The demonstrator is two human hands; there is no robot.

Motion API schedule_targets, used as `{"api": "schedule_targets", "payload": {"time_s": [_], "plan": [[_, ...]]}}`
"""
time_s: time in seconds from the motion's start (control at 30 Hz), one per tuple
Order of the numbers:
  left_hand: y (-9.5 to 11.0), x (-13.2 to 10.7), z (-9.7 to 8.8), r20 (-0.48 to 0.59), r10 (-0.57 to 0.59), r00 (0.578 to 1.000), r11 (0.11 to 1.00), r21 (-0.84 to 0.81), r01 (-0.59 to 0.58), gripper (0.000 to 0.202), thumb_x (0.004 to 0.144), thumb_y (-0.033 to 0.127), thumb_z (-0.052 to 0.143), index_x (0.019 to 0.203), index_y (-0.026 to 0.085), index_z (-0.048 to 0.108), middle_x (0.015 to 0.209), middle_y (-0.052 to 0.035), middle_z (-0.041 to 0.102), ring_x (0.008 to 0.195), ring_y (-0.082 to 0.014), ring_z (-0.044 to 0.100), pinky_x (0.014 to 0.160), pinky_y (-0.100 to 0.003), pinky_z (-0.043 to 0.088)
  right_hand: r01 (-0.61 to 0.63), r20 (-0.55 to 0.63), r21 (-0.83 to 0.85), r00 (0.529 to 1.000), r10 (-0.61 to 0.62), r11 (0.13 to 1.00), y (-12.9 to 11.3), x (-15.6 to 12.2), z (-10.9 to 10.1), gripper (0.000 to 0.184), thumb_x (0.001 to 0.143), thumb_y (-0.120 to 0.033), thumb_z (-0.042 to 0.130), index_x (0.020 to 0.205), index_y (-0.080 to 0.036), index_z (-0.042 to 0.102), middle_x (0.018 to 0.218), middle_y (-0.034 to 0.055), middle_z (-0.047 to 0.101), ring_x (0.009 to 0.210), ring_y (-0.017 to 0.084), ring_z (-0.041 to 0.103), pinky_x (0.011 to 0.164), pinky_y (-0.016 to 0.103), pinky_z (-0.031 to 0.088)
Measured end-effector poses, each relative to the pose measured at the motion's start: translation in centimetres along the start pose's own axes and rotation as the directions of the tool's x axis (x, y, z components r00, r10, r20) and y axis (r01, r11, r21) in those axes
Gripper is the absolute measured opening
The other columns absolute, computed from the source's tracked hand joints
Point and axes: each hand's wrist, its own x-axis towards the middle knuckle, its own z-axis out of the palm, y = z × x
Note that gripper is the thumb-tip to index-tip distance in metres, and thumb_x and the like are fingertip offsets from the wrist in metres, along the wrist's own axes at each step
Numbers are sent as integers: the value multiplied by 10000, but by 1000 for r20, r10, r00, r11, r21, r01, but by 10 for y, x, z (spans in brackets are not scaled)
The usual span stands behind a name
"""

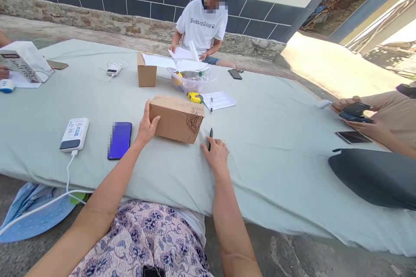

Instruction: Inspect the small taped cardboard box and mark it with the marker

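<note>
A brown cardboard box (177, 118) lies on the pale green mat (260, 160) in front of me. My left hand (147, 126) grips its left end, thumb on top and fingers round the side. My right hand (216, 154) rests on the mat just right of the box, fingers closed on a black pen (211, 133) whose tip points away from me. A scribbled pen mark shows on the box's right face.
A blue-screened phone (120, 139) and a white power bank (74, 134) with cable lie to the left. Behind the box are a yellow tape measure (195, 97), a paper sheet (219, 100), a clear tub (191, 78) and a smaller box (146, 71). Other people sit opposite and at the right.
</note>
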Motion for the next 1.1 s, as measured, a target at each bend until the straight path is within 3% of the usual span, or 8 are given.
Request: {"api": "schedule_targets", "payload": {"time_s": [0.2,0.43,0.6,0.67,0.77,0.9,1.0,1.1], "plan": [[-20,-8,1,1,13,1000,1000,-7,-13,906,915,703,507,1636,325,109,1717,-100,222,1591,-255,208,1287,-476,200,-33,14,-12,999,34,999,-3,-3,0,381,928,-355,603,1279,-225,670,1302,167,629,1211,340,548,997,500,435],[-17,-28,-3,-2,-60,998,998,9,60,924,931,636,557,1636,311,58,1626,-156,405,1481,-271,439,1201,-482,378,-7,-137,163,990,30,987,3,-5,7,370,890,-330,591,1217,-191,691,1210,166,680,1170,318,569,1000,487,442],[-8,-41,-32,-213,-81,974,956,260,137,632,982,367,509,1573,239,322,1540,-141,513,1421,-256,503,1170,-417,413,52,-234,299,972,20,953,8,-3,11,336,888,-342,505,1110,-181,699,1124,157,724,1128,302,605,1012,487,452],[-5,-44,-50,-327,-122,937,866,426,261,593,958,268,479,1538,180,389,1505,-163,546,1403,-278,512,1182,-436,388,71,-244,332,970,13,941,6,-3,12,340,895,-382,493,1094,-191,691,1115,150,737,1102,298,627,989,479,472],[2,-46,-76,-436,-244,866,635,603,482,624,942,267,483,1537,102,391,1451,-242,574,1386,-371,506,1136,-534,390,112,-245,382,969,-17,917,-1,-5,13,370,892,-478,522,1084,-204,681,1072,135,759,1052,290,666,945,453,501],[8,-49,-90,-421,-406,811,404,713,573,560,980,331,436,1479,82,483,1280,-289,670,1299,-445,560,1056,-617,397,176,-208,466,974,-85,867,-11,-8,13,487,852,-616,576,1081,-199,674,1010,134,771,996,302,696,891,447,522],[6,-52,-91,-360,-459,812,418,719,555,525,983,343,420,1448,124,529,1287,-272,672,1284,-441,571,1033,-617,407,223,-249,472,962,-114,853,-15,-9,9,473,869,-624,560,1061,-206,673,1003,130,774,1003,301,696,921,461,519],[0,-52,-93,-349,-473,809,536,614,579,524,958,352,473,1445,168,535,1261,-220,691,1229,-400,607,1020,-551,437,243,-304,496,948,-95,834,-15,-9,4,429,895,-573,547,1084,-206,665,995,119,773,987,277,700,946,455,519]]}}
